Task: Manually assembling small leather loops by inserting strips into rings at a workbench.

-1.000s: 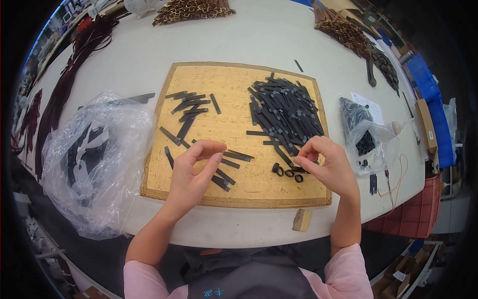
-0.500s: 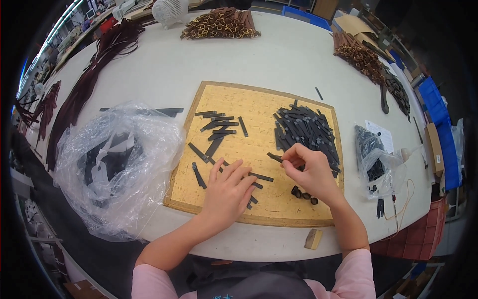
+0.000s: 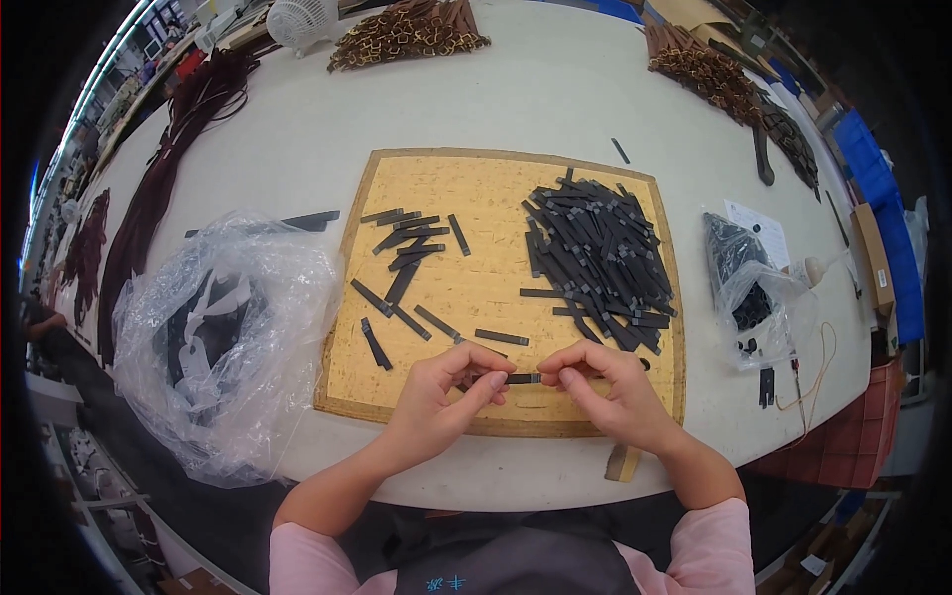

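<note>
A short black strip (image 3: 524, 378) is stretched between my two hands above the near part of the yellow board (image 3: 476, 273). My left hand (image 3: 441, 395) pinches its left end, and my right hand (image 3: 615, 397) pinches the other end. Just beyond my fingers lies another loose black strip (image 3: 501, 337). More strips (image 3: 412, 238) are scattered over the board's left half. A dense heap of black strips (image 3: 600, 253) covers the right half. One small dark round piece (image 3: 645, 364) shows beside my right hand, which hides the area around it.
A clear plastic bag (image 3: 238, 347) with dark contents stands left of the board. To the right is a smaller bag of black pieces (image 3: 744, 288). A small block (image 3: 622, 463) sits at the near table edge. Brown straps with buckles (image 3: 412, 35) and a white fan (image 3: 297, 22) are at the back.
My left hand has come off the scattered strips and closed on a strip's end. The right hand has moved nearer, bringing its strip between both hands. The whole view has shifted slightly.
</note>
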`<action>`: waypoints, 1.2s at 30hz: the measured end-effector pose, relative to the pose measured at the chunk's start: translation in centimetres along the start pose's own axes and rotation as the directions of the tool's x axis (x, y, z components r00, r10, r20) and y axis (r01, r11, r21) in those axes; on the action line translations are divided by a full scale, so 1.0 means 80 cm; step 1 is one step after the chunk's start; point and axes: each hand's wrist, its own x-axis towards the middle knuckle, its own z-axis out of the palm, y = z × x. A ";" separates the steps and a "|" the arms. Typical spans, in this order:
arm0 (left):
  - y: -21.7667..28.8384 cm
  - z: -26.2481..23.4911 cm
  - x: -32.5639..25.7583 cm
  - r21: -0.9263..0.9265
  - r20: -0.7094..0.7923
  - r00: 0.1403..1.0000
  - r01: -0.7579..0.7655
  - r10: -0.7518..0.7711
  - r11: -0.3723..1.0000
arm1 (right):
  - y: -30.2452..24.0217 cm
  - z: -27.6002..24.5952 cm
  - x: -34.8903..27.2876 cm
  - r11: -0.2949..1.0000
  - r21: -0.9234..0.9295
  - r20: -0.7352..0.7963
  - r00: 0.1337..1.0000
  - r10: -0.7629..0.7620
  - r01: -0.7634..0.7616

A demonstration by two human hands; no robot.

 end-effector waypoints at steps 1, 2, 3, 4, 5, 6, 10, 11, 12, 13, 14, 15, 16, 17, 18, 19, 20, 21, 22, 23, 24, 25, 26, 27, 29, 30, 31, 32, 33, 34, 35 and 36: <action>0.002 0.000 0.000 0.050 -0.009 1.000 -0.020 0.020 0.999 | -0.001 -0.005 0.001 0.972 0.150 0.069 0.983 0.170 -0.179; 0.004 0.000 0.000 0.101 -0.016 0.999 -0.041 0.043 0.994 | -0.002 -0.007 0.001 0.892 0.282 0.162 0.934 0.320 -0.354; 0.005 0.003 -0.001 0.105 -0.009 0.999 -0.036 0.037 0.994 | -0.001 -0.007 0.001 0.856 0.333 0.208 0.916 0.343 -0.397; 0.008 0.005 -0.001 0.164 -0.016 0.999 -0.045 0.048 0.985 | -0.003 -0.005 0.000 0.853 0.340 0.203 0.916 0.345 -0.397; 0.011 0.007 -0.001 0.223 -0.022 0.998 -0.055 0.062 0.973 | -0.006 -0.004 0.000 0.828 0.363 0.251 0.901 0.354 -0.427; 0.014 0.009 -0.002 0.226 -0.016 0.998 -0.051 0.056 0.973 | -0.006 -0.003 -0.002 0.801 0.385 0.301 0.883 0.361 -0.459; 0.030 0.007 -0.003 0.284 0.235 0.959 -0.222 0.157 0.933 | 0.006 -0.002 -0.007 0.802 0.405 0.423 0.868 0.261 -0.439; 0.032 0.003 -0.002 0.186 0.351 0.919 -0.259 0.182 0.948 | 0.007 -0.007 -0.005 0.808 0.412 0.437 0.869 0.230 -0.421; 0.032 0.002 -0.003 0.187 0.352 0.919 -0.256 0.179 0.948 | 0.010 -0.010 -0.006 0.806 0.414 0.437 0.869 0.230 -0.422; 0.032 0.000 -0.004 0.089 0.406 0.908 -0.154 0.105 0.984 | 0.013 -0.012 -0.007 0.791 0.450 0.473 0.862 0.183 -0.415; 0.030 0.000 -0.005 -0.004 0.464 0.885 -0.041 0.039 0.999 | 0.016 -0.012 -0.009 0.773 0.484 0.507 0.852 0.134 -0.409; 0.027 -0.001 -0.004 -0.005 0.461 0.887 -0.037 0.035 0.999 | 0.013 -0.009 -0.009 0.753 0.520 0.509 0.854 0.108 -0.404; 0.022 -0.001 -0.003 0.083 0.445 0.895 -0.077 0.032 0.994 | 0.010 -0.008 -0.008 0.749 0.520 0.512 0.852 0.109 -0.409; 0.018 -0.001 -0.003 0.172 0.427 0.904 -0.114 0.030 0.978 | 0.006 -0.008 -0.006 0.848 0.358 0.526 0.835 0.161 -0.390; 0.017 0.000 -0.003 0.170 0.424 0.905 -0.111 0.029 0.979 | 0.002 -0.009 -0.003 0.917 0.181 0.529 0.821 0.213 -0.354; 0.017 0.001 -0.003 0.283 0.387 0.921 -0.164 0.044 0.945 | -0.001 -0.010 -0.001 0.916 0.181 0.534 0.818 0.213 -0.357; 0.017 0.002 -0.004 0.394 0.351 0.934 -0.209 0.063 0.895 | -0.005 -0.010 0.000 0.942 0.139 0.510 0.838 0.196 -0.305; 0.017 0.003 -0.003 0.392 0.347 0.936 -0.205 0.063 0.897 | -0.006 -0.010 0.001 0.963 0.094 0.486 0.856 0.177 -0.253; 0.019 0.004 0.000 0.451 0.324 0.936 -0.278 0.134 0.848 | -0.004 -0.010 0.001 0.963 0.093 0.492 0.852 0.178 -0.255; 0.020 0.004 0.001 0.508 0.306 0.929 -0.343 0.207 0.790 | -0.001 -0.011 0.000 0.992 0.067 0.431 0.900 0.065 -0.103; 0.018 0.005 0.002 0.507 0.304 0.930 -0.343 0.209 0.790 | 0.001 -0.011 -0.001 0.998 0.029 0.369 0.928 -0.057 0.050; 0.016 0.004 0.002 0.523 0.294 0.928 -0.356 0.228 0.775 | 0.004 -0.009 -0.001 0.998 0.028 0.371 0.927 -0.057 0.050; 0.014 0.005 0.003 0.538 0.284 0.926 -0.368 0.248 0.758 | 0.007 -0.006 -0.001 1.000 0.017 0.366 0.930 -0.024 0.019; 0.014 0.005 0.002 0.538 0.283 0.926 -0.368 0.249 0.758 | 0.009 -0.003 -0.002 1.000 0.008 0.360 0.933 0.009 -0.013; 0.016 0.006 0.001 0.566 0.270 0.928 -0.368 0.255 0.738 | 0.008 0.000 -0.004 0.990 0.081 0.330 0.940 0.086 -0.119; 0.016 0.007 0.001 0.567 0.269 0.928 -0.370 0.259 0.736 | 0.008 0.000 -0.004 0.963 0.156 0.306 0.938 0.164 -0.219; 0.016 0.008 0.000 0.518 0.196 0.952 -0.305 0.236 0.799 | 0.005 0.001 -0.003 0.942 0.187 0.284 0.934 0.219 -0.278; 0.015 0.009 0.000 0.461 0.126 0.970 -0.241 0.206 0.854 | 0.005 0.002 -0.001 0.944 0.185 0.284 0.934 0.216 -0.274; 0.015 0.010 0.000 0.460 0.127 0.969 -0.245 0.210 0.853 | 0.005 0.003 -0.001 0.944 0.194 0.227 0.948 0.222 -0.268; 0.014 0.011 0.000 0.417 0.060 0.979 -0.204 0.197 0.886 | 0.004 0.003 -0.001 0.944 0.202 0.169 0.959 0.228 -0.260; 0.013 0.012 0.001 0.370 -0.007 0.984 -0.164 0.179 0.914 | 0.002 0.004 0.000 0.941 0.206 0.136 0.960 0.244 -0.268; 0.010 0.012 0.000 0.369 -0.006 0.984 -0.165 0.180 0.915 | 0.001 0.006 0.000 0.941 0.204 0.136 0.960 0.244 -0.268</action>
